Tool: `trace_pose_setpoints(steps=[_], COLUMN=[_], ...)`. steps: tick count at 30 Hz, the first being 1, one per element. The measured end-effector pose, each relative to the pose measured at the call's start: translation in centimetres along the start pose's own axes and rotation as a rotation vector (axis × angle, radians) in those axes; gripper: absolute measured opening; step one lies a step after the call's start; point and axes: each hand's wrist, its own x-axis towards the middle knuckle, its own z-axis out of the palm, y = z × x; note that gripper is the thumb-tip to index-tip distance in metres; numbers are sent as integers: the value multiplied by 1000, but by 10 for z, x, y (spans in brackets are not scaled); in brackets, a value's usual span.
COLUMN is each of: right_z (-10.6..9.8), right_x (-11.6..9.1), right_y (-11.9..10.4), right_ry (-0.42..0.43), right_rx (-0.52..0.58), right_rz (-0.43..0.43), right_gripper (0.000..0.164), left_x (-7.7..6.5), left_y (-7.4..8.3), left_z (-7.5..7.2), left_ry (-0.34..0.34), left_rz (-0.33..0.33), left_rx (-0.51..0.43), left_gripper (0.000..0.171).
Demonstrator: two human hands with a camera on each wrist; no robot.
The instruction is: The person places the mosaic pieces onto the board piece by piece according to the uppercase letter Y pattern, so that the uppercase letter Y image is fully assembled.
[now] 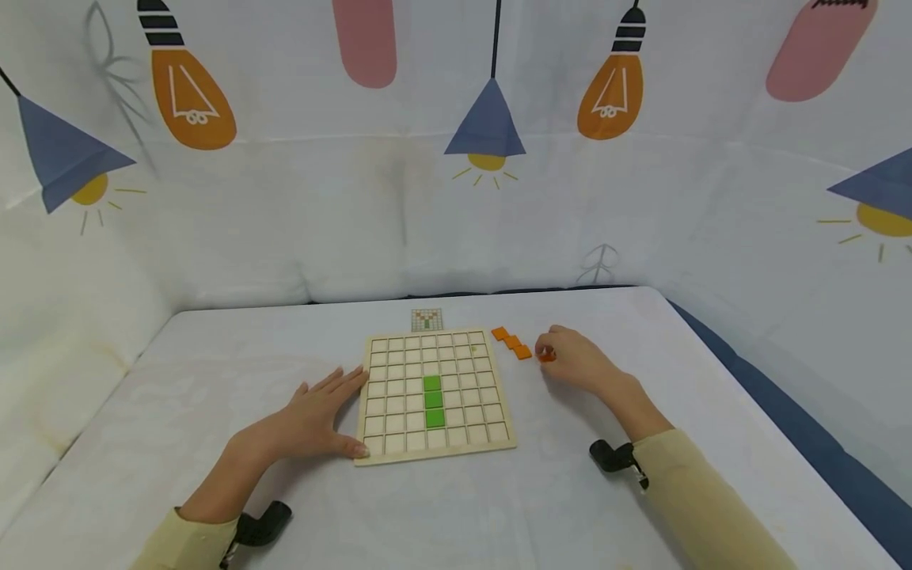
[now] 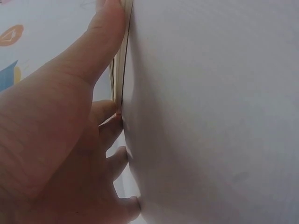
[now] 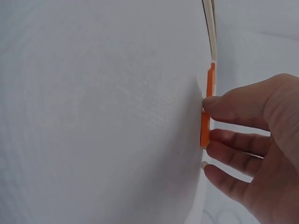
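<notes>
A pale wooden grid board [image 1: 435, 457] lies flat on the white table, with several green tiles [image 1: 433, 400] in one column of its squares. My left hand [image 1: 313, 419] rests at the board's left side, fingers spread along the edge and thumb at the near left corner. To the right of the board, my right hand [image 1: 579, 360] pinches an orange tile [image 1: 547, 356] between thumb and fingers, low over the table. The right wrist view shows that orange tile [image 3: 205, 130] edge-on, partly covered by the fingertips. Several more orange tiles [image 1: 511, 342] lie in a slanting row beside the board's far right corner.
A small card [image 1: 427, 320] printed with a coloured grid pattern lies just beyond the board's far edge. The white tabletop [image 1: 456, 514] meets a patterned white curtain [image 1: 321, 222] at the back. Dark blue cloth [image 1: 777, 396] shows past the right edge.
</notes>
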Motion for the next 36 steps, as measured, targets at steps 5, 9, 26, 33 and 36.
trace_pose_setpoints(steps=[5, 9, 26, 33, 36], right_z=[-1, -4, -6, -6, -5], right_x=[-1, -3, -5, -6, -6], right_y=[4, 4, 13, 16, 15], right_ry=[-2, 5, -21, -25, -28], right_rx=[4, 17, 57, 27, 10], right_rz=[-3, 9, 73, 89, 86], right_gripper=[20, 20, 26, 21, 19], left_x=[-1, -1, -1, -1, -1], left_y=[2, 2, 3, 4, 3], left_z=[-2, -2, -2, -2, -2], left_ry=[-1, -3, -6, -7, -2], left_rz=[-2, -5, -4, -7, -5], left_rx=[-2, -6, -12, -20, -19], left_gripper=[117, 117, 117, 117, 117])
